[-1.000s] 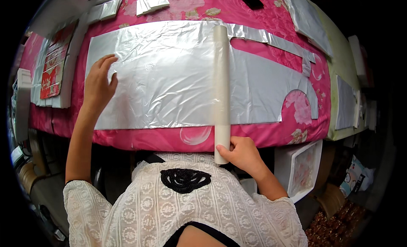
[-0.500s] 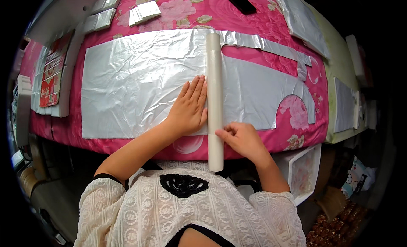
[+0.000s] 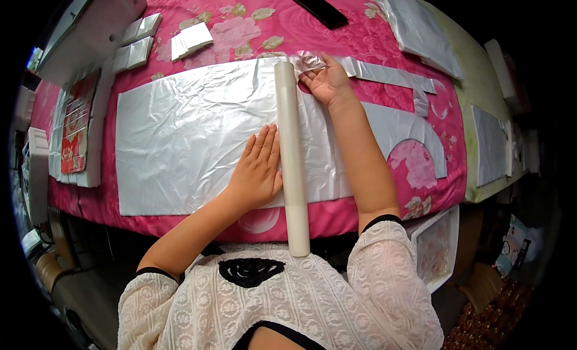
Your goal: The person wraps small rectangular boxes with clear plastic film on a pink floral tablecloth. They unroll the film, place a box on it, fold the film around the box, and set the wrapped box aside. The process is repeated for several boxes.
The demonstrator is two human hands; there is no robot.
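A thin silvery plastic sheet [image 3: 174,139], apron-like with curved cut-outs and strap-like strips at its right end, lies spread over the table. Across it rests a long off-white tube [image 3: 290,133], its near end reaching past the table edge toward my blouse. My left hand [image 3: 257,169] is laid flat on the sheet, fingers together and stretched out, its side against the tube. At the tube's far end, my right hand [image 3: 329,82] has its fingers closed on a crumpled strip of the sheet, just right of the tube.
The table has a pink flowered cloth [image 3: 264,25]. A black phone [image 3: 320,9] and small white packets [image 3: 192,40] lie at the back. Folded plastic [image 3: 415,34] is at far right, white boxes and a red package [image 3: 80,121] at left. A white bin [image 3: 436,248] stands below.
My right hand has left the tube's near end and reached to the far edge, taking hold of the sheet there. The sheet beside the tube is now more wrinkled. My left hand stays flat.
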